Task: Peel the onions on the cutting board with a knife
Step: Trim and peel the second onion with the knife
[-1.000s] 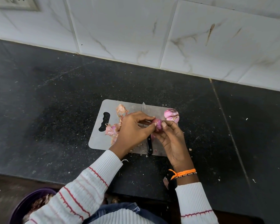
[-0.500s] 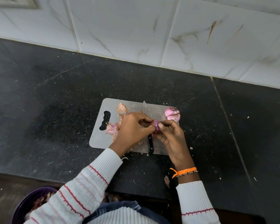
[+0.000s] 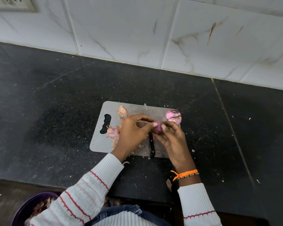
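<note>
Step in hand: stripping skin by fingers. Small onion held above the cutting board, pinched between my left hand and right hand, thumbs on top. Knife lies on the board beneath, untouched. Peeled onions sit at far right corner; peels at left. Next, probably: turn the bulb, lift remaining skin without bruising.

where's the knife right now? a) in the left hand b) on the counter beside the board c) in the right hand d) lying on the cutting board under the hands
d: the knife lies flat on the cutting board, blade pointing toward the wall, while the left hand and right hand both hold the small onion above it.
</note>
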`<action>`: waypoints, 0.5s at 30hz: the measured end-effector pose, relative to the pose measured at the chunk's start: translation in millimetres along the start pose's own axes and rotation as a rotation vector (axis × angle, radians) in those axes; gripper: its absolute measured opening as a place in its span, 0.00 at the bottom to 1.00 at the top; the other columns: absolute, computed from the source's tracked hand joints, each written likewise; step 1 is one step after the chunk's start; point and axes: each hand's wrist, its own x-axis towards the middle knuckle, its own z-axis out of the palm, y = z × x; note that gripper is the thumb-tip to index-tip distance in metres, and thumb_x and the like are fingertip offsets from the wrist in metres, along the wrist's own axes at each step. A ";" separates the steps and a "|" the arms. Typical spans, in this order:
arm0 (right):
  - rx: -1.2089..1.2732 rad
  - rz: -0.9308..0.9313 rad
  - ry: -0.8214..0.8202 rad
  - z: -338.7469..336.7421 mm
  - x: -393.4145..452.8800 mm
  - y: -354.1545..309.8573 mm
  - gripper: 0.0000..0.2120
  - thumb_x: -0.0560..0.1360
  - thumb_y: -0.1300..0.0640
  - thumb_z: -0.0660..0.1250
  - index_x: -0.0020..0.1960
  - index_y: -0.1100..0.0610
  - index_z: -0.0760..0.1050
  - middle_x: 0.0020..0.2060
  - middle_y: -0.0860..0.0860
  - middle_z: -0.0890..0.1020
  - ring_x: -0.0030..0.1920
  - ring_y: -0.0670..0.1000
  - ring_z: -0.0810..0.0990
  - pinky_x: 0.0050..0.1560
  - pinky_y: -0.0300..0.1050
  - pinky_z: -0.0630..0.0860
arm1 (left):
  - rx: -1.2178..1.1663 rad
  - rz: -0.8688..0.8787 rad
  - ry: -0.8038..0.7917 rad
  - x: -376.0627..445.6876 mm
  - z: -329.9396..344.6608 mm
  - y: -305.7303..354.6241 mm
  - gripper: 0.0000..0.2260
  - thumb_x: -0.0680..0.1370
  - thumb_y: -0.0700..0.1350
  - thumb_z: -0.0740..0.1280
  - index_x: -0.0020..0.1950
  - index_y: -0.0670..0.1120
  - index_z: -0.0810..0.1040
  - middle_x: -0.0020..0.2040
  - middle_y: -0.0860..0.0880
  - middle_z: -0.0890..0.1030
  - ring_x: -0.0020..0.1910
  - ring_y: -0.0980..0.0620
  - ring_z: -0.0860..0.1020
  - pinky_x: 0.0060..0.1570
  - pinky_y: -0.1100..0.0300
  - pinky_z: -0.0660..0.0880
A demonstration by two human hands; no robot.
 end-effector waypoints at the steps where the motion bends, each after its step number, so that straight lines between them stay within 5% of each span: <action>1: -0.005 0.000 -0.006 0.2 -0.1 0.1 0.05 0.73 0.64 0.64 0.49 0.60 0.74 0.47 0.57 0.81 0.45 0.49 0.84 0.44 0.41 0.81 | 0.013 0.008 0.000 -0.4 0.8 0.2 0.05 0.70 0.42 0.74 0.45 0.47 0.82 0.42 0.53 0.84 0.40 0.58 0.83 0.42 0.63 0.80; 7: -0.027 0.022 -0.064 -0.2 1.8 1.8 0.12 0.72 0.61 0.65 0.55 0.59 0.75 0.53 0.58 0.80 0.50 0.51 0.83 0.47 0.41 0.80 | 0.186 0.130 0.048 2.2 3.3 -4.0 0.02 0.73 0.38 0.71 0.42 0.44 0.82 0.38 0.53 0.80 0.41 0.56 0.79 0.44 0.67 0.75; 15: 0.249 0.081 -0.070 -2.3 3.4 -0.8 0.16 0.72 0.57 0.61 0.56 0.63 0.73 0.46 0.58 0.84 0.47 0.55 0.84 0.44 0.43 0.81 | 0.107 -0.082 0.094 6.8 -1.5 -13.7 0.05 0.75 0.36 0.68 0.43 0.46 0.80 0.40 0.52 0.80 0.38 0.59 0.77 0.40 0.66 0.76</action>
